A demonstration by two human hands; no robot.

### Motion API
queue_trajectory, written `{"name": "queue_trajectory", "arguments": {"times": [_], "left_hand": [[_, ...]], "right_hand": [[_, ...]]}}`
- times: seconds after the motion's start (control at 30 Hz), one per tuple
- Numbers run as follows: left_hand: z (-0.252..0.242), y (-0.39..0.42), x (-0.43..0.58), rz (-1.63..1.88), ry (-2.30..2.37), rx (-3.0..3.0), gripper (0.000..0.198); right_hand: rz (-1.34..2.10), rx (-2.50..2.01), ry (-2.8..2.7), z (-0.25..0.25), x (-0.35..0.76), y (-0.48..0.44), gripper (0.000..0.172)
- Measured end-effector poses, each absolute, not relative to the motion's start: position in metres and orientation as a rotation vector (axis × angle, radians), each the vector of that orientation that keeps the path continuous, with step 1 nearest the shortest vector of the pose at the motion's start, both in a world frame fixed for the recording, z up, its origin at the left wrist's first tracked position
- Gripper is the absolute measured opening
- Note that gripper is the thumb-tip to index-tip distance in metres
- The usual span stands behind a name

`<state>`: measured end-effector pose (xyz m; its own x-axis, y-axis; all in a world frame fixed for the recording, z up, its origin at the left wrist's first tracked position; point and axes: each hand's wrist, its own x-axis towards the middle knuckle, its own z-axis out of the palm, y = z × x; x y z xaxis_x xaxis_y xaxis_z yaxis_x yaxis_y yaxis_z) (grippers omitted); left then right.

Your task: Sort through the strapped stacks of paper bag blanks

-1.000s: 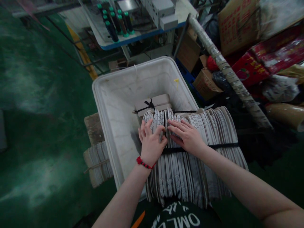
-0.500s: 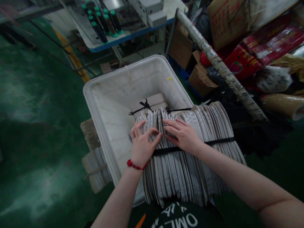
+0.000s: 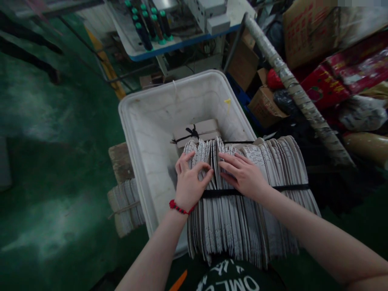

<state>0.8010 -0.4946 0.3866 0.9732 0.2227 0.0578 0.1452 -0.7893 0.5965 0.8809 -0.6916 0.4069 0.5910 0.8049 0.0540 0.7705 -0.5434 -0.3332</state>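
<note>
A thick bundle of thin grey-white sheets [image 3: 224,226], standing on edge and bound by a black strap [image 3: 222,193], lies across the near right side of a white plastic bin [image 3: 151,169]. With thumb and forefinger closed together at the sheets' upper edges, my left hand [image 3: 190,180] rests on the bundle's left part; its other fingers curl over the top. My right hand [image 3: 245,173] lies on the sheets just right of a narrow gap, fingers stretched out. Inside the bin, beyond the hands, is a smaller pale bundle [image 3: 206,130] tied with black cord.
Behind the bin stands a blue-edged table [image 3: 182,44] with several thread spools [image 3: 151,24]. A wrapped pole [image 3: 291,76] slants along the right, before cardboard boxes [image 3: 265,107] and bags. More tied sheets [image 3: 129,208] lie left of the bin. A person's legs [image 3: 33,52] show far left.
The whole view has shifted, so the bin and bundle sit slightly further right. Both hands keep nearly the same place on the sheets. More of the person's legs shows at far left.
</note>
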Motion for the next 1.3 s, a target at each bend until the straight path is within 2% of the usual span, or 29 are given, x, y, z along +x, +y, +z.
{"name": "queue_trajectory", "arguments": {"times": [0.2,0.4,0.63,0.73,1.0,1.3], "left_hand": [[0.386,-0.500,0.800,0.249,0.330,2.453,0.011],[0.385,-0.498,0.798,0.237,0.342,2.418,0.023],[0.386,-0.500,0.797,0.209,0.377,2.462,0.015],[0.387,-0.508,0.798,0.220,0.437,2.511,0.025],[0.391,-0.491,0.803,0.127,0.087,2.604,0.014],[0.379,-0.475,0.797,0.284,-0.224,2.696,0.021]], "right_hand": [[0.093,-2.518,-1.548,0.411,0.893,-0.696,0.031],[0.071,-2.497,-1.652,0.412,0.901,-0.699,0.031],[0.080,-2.490,-1.653,0.413,0.900,-0.697,0.029],[0.053,-2.448,-1.686,0.413,0.902,-0.696,0.029],[0.099,-2.306,-1.740,0.404,0.918,-0.697,0.033],[0.122,-2.319,-1.693,0.403,0.919,-0.701,0.037]]}}
